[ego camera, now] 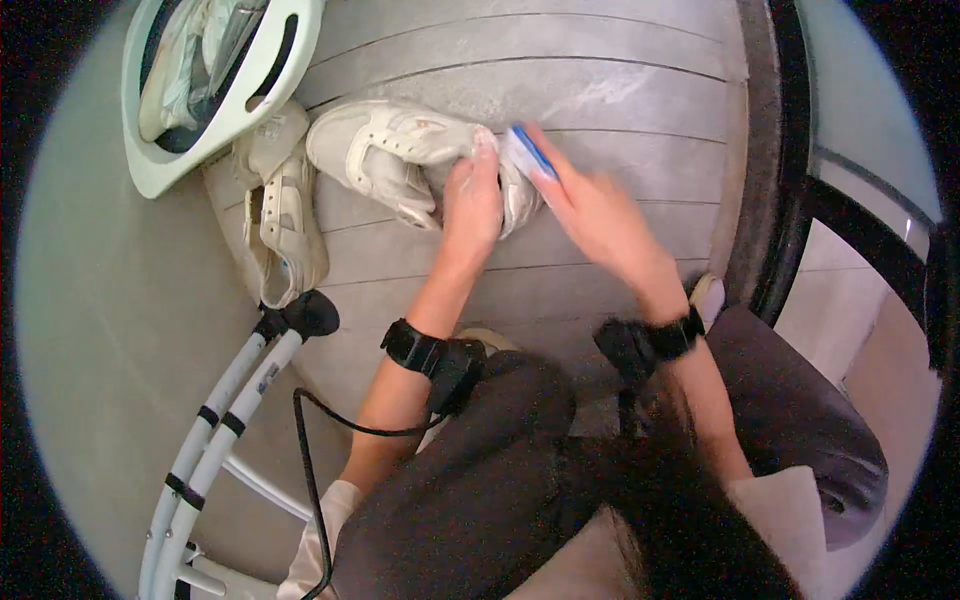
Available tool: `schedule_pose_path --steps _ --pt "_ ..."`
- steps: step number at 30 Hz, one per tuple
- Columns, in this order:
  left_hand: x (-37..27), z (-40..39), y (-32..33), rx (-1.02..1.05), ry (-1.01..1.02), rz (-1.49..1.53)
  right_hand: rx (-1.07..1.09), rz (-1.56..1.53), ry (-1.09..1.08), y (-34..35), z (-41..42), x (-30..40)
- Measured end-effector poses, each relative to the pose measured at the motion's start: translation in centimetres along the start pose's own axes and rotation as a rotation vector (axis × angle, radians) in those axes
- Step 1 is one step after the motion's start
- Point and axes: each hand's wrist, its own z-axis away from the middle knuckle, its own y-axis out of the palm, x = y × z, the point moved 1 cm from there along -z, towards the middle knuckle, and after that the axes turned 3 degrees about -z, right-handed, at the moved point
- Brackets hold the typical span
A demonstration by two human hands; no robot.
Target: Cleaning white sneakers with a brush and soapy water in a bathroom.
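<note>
A white sneaker (375,146) without laces lies on its side on the slatted floor, its toe toward the left. My left hand (475,199) grips it near the heel, the thumb on top. In my right hand (600,217) is a blue-backed brush (534,152) with pale bristles, slightly blurred. The bristle side faces the sneaker's heel end; whether it touches is hard to tell. A second white sneaker (289,225), also unlaced, rests on the floor to the left of the first.
At the upper left, a pale plastic basin (289,82) with a handle slot holds white shoes (180,67). White metal tubes (217,405) with a black end cap stand at the lower left. A dark door frame (784,150) runs along the right. A black cable (304,450) trails from my left wrist strap.
</note>
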Motion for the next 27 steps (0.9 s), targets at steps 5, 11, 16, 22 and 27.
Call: schedule_pose_path --steps 5,11,16,22,27 --pt "-0.7 0.1 -0.2 0.126 0.001 -0.003 -0.163 0.106 -0.340 -1.3 -7.6 4.2" --pt "-2.8 4.3 -3.9 0.038 0.448 -0.753 -0.246 -0.042 -0.369 -0.8 -5.2 2.8" --pt "-4.5 4.1 -6.2 -0.237 0.745 -1.293 -0.116 -0.121 -0.335 -2.8 -1.8 2.0" --pt "-3.6 2.0 -6.3 -0.277 0.651 -1.421 -0.138 -0.155 -0.358 -3.3 -0.3 2.3" --pt "-3.4 2.2 -8.8 -0.467 0.650 -0.950 -0.120 -0.006 -0.322 -4.5 1.1 2.5"
